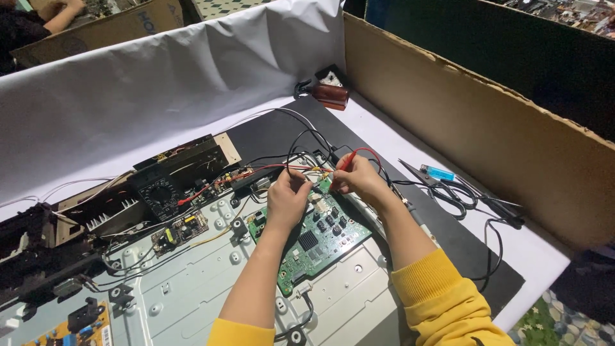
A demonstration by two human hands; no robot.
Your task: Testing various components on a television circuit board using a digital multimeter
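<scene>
Left of the green circuit board [314, 240] sits the black multimeter [157, 191]; keep its dial in sight. Your left hand [287, 197] pinches the black probe [296, 172] at the board's top edge, and your right hand [356, 179] pinches the red probe [346, 161] beside it. Hold both tips steady, apart, on separate pads.
</scene>
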